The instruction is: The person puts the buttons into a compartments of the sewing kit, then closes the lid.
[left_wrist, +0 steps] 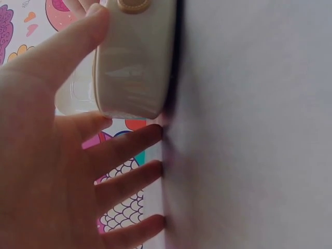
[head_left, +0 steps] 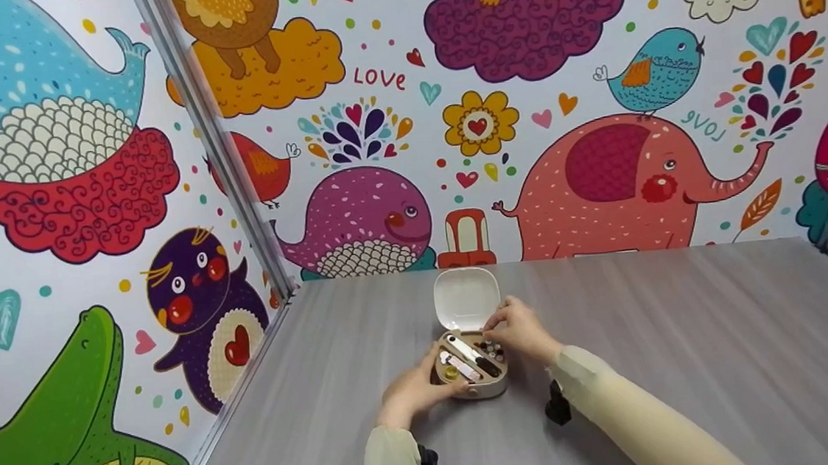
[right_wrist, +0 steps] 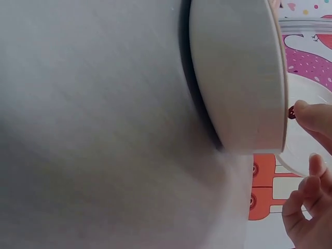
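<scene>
A small cream sewing kit box stands on the table, its white lid raised at the back. My left hand holds the box at its left side; in the left wrist view the thumb lies on the front wall near a tan tab, and the other fingers spread beside the box. Over the right compartment, my right hand pinches a small dark red piece, mostly hidden by the fingertips. Inside lie a white tool with a dark end, a yellow round item and several small dark pieces.
The grey table extends on both sides of the box. Behind it rises a wall with printed cartoon animals, and another printed panel stands on the left. A metal post joins the panels.
</scene>
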Tool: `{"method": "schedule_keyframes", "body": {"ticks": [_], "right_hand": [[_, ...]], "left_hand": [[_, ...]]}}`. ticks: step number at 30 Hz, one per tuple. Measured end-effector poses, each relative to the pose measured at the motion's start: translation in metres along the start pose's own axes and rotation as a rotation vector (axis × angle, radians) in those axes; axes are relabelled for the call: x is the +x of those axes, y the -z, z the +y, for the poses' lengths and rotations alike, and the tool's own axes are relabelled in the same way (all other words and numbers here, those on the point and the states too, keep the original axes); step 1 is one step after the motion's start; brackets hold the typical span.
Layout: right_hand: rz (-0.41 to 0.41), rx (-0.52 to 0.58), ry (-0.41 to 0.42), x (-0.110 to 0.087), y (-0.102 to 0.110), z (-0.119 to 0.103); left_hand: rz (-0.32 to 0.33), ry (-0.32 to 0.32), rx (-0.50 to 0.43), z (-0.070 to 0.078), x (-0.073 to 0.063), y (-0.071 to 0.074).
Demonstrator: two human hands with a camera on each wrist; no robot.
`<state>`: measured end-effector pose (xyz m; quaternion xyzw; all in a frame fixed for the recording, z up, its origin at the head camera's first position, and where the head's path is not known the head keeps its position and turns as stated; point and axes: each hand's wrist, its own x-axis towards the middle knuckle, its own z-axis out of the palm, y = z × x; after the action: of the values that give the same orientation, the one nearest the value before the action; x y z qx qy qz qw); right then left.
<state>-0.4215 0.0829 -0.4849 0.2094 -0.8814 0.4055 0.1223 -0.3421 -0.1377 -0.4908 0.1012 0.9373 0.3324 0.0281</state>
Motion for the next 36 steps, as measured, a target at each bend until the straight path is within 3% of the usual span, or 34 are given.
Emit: {"method": "schedule_keyframes", "body": {"ticks": [17,25,36], "right_hand": [[0.011,-0.052,0.070,0.001,-0.013,0.006],[-0.010,-0.073,0.031,0.000,-0.011,0.003],[-0.015,0.073,-0.074,-0.005,0.010,0.002]], "left_hand": [[0.004,-0.006,-0.001,-0.001,-0.001,-0.002],[0.007,0.000,0.008,0.000,-0.001,-0.002],[0.005,-0.009,-0.017,-0.004,-0.001,0.001]]}}
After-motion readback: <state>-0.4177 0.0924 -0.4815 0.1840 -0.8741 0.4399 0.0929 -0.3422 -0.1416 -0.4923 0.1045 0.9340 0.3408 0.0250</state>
